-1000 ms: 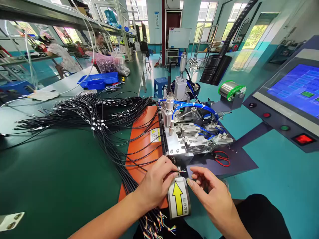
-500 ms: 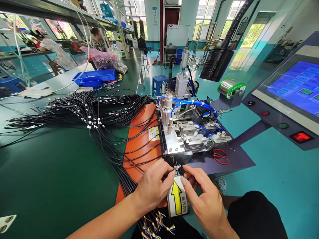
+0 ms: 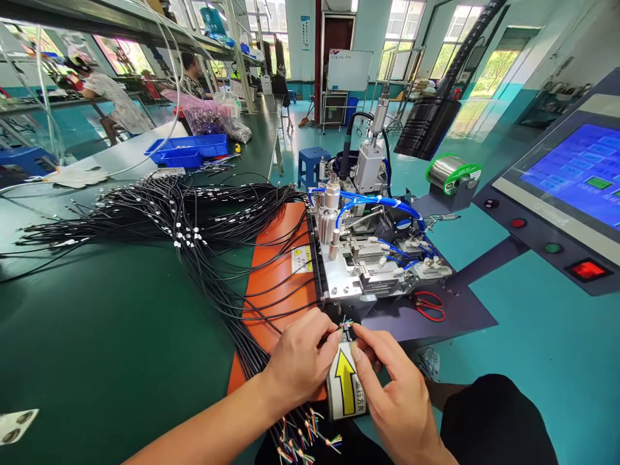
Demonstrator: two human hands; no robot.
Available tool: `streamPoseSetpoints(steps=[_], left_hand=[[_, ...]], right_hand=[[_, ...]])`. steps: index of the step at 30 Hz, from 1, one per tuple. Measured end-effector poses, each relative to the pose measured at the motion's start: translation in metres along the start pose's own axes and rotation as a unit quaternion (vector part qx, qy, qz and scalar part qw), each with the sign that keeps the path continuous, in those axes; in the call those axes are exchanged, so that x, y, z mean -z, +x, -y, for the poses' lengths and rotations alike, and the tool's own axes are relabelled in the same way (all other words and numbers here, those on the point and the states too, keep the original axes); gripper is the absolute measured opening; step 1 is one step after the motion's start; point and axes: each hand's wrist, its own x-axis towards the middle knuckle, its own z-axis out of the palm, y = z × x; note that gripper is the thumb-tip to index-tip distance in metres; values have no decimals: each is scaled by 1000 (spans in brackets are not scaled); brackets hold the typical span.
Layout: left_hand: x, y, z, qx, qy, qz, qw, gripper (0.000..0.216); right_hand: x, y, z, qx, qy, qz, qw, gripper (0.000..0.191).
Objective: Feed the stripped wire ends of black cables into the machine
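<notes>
**Coloured wire ends [image 3: 347,323] between the fingertips**

Seen from nearby: left hand [image 3: 307,355] pinches just behind them, presumably for steadiness. Right hand [image 3: 400,387] curls close opposite; whether its fingertips grip, I cannot tell. Arrow-marked piece [image 3: 344,381] sits just below the fingers.

Blue bin [image 3: 213,146] near pink bag [image 3: 203,117]; blue stool [image 3: 314,155] on floor [image 3: 533,336]; whiteboard [image 3: 349,71] beyond.

Glossy teal floor [image 3: 542,361]. Far wall [image 3: 372,26] pale, teal lower band [image 3: 303,92]. Bright daylit windows [image 3: 400,29] far. Whiteboard [image 3: 349,70] far centre, dark red column [image 3: 318,64] just left, blue stool [image 3: 314,155] nearer. Green-topped bench [image 3: 121,336] left, metal shelf [image 3: 87,18] above.
</notes>
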Motion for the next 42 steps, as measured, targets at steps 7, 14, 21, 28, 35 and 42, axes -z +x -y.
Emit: streamPoseSetpoints(steps=[7,14,21,28,35,42], left_hand=[[0,0,-1,-12,-3,-4,1000,17],[-1,0,1,-8,3,0,1000,16],[-1,0,1,-13,9,-3,1000,16],[-1,0,0,-10,11,-2,1000,17],[0,0,0,-5,16,0,1000,17],[-2,-2,2,-26,35,-1,999,19]], right_hand=[[-1,2,0,-23,-9,-22,999,31],[-2,-1,3,-14,-4,-16,1000,31],[-6,1,6,-32,-4,-38,999,28],[-7,3,7,-34,2,-44,998,28],[-8,2,7,-6,-3,-56,998,22],[-12,12,4,25,-37,-45,998,16]])
